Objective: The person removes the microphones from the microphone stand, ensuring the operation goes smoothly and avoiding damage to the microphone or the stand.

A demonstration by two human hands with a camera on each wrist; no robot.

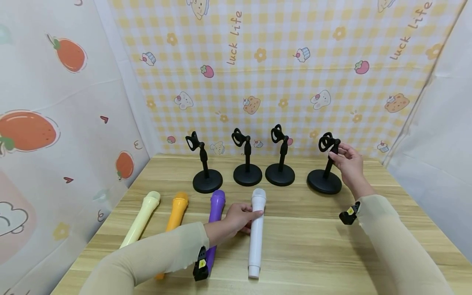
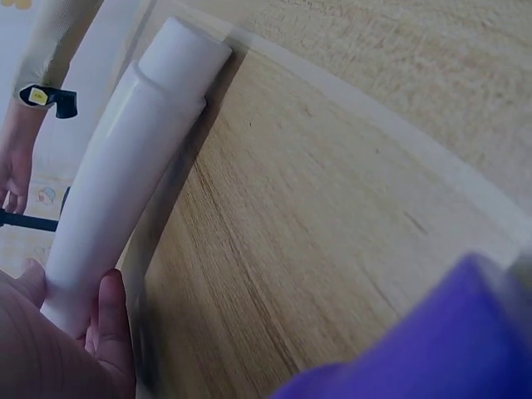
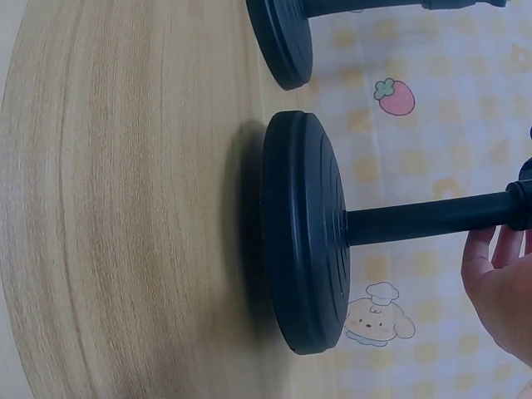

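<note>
A white microphone (image 1: 257, 237) lies lengthwise near the table's middle, head end toward the back. My left hand (image 1: 239, 218) pinches it just below the head, thumb on one side and fingers on the other; its tail end (image 2: 184, 62) shows in the left wrist view. At the right, a black microphone stand (image 1: 324, 181) with a round base and an empty clip has my right hand (image 1: 348, 164) around its upper post. In the right wrist view, fingers (image 3: 478, 258) touch that post (image 3: 432, 219) close to its collar. Whether the base is fully on the table I cannot tell.
Left of the white microphone lie a purple microphone (image 1: 217, 200), partly under my left forearm, an orange one (image 1: 177, 211) and a cream one (image 1: 141, 219). More black stands (image 1: 207, 181) (image 1: 247, 175) (image 1: 280, 174) line the back of the wooden table, before a checked cloth (image 1: 273, 82).
</note>
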